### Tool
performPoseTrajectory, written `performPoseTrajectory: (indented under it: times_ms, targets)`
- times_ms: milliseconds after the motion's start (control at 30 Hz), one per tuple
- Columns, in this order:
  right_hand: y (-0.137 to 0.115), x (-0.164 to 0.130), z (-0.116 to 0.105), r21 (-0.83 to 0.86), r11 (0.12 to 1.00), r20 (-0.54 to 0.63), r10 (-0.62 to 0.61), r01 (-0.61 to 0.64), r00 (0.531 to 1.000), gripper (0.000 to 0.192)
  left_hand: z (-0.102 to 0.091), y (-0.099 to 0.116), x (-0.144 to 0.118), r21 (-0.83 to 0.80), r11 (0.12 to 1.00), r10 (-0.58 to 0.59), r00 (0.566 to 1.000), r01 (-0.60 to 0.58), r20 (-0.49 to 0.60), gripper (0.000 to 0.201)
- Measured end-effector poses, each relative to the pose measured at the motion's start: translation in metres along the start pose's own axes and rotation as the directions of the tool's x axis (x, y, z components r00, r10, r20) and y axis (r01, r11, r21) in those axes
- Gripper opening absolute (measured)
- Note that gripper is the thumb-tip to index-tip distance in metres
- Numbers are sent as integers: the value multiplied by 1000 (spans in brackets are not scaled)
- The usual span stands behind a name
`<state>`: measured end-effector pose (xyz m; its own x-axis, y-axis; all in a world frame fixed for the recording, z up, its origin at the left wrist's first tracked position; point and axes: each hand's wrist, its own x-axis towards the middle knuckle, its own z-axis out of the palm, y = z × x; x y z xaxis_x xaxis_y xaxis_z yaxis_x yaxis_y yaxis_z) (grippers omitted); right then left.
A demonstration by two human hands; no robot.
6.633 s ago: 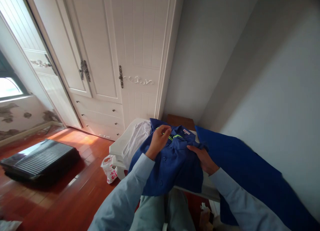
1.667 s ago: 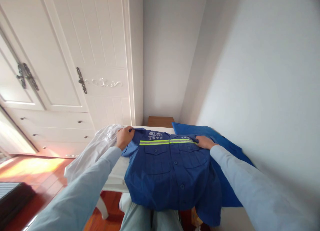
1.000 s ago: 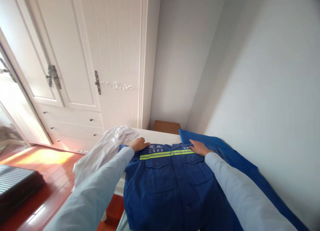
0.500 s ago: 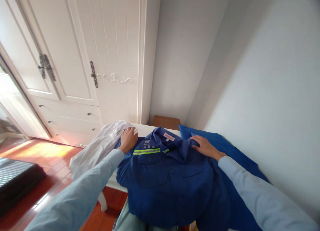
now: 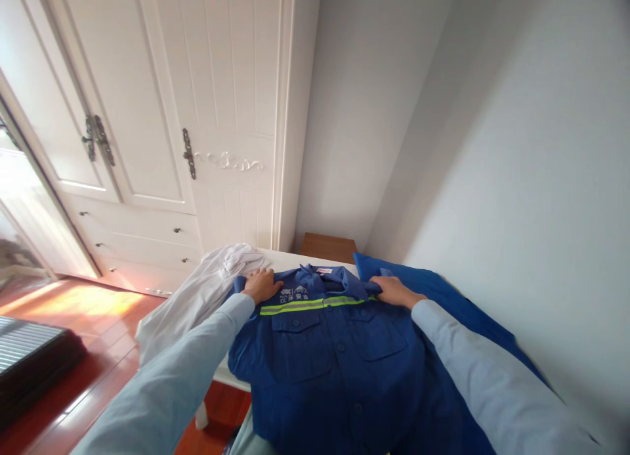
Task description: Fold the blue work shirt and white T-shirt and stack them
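Note:
A dark blue work jacket [image 5: 305,363] lies front up over the white table [image 5: 283,259], its lower part hanging over the near edge. It has buttons, chest pockets, a yellow-green and grey reflective stripe and white lettering. My left hand [image 5: 262,285] grips the shoulder on the left side, fingers curled over the cloth. On the other shoulder, my right hand [image 5: 394,292] has the fabric pinched near the collar [image 5: 352,284]. The collar stands partly open with a pale label inside.
White crumpled cloth [image 5: 197,297] drapes over the table's left end. Brighter blue fabric [image 5: 443,291] lies to the right, along the wall. A brown wooden piece [image 5: 329,246] stands behind the table. The white wardrobe [image 5: 236,100] rises beyond, and a dark ridged-top object [image 5: 39,356] sits on the floor.
The jacket's upper front has been spread flatter, so the whole stripe now shows. My right hand has moved slightly left and down; my left hand slightly right and down.

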<state>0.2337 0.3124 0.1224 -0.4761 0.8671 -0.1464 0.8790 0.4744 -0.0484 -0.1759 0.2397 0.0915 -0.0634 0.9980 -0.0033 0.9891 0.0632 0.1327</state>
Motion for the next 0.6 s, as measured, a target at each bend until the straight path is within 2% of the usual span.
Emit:
performPoseTrajectory:
  times_ms: [100, 200, 333, 433, 500, 600]
  targets:
    - [10, -7, -14, 7, 999, -8, 37, -37, 999, 22, -7, -18, -2, -3, 999, -47, 999, 47, 12, 52]
    - [21, -18, -32, 13, 999, 4, 38, -38, 999, 26, -18, -36, -2, -39, 996, -77, 997, 78, 16, 39]
    - [29, -46, -60, 135, 991, 13, -14, 13, 1000, 26, -45, -54, -6, -106, 990, -100, 991, 90, -94, 37]
    - [29, -83, -88, 267, 962, -90, -37, 60, 995, 33, -82, -61, -27, -187, 980, -111, 960, 64, -256, 43]
    - [28, -115, -112, 279, 958, -198, -5, 61, 980, 37, -113, -62, -49, -260, 965, -112, 924, 15, -365, 46]
    - [25, -161, -150, 257, 965, -382, 61, 42, 922, 41, -162, -61, -80, -322, 945, -129, 852, -49, -507, 50]
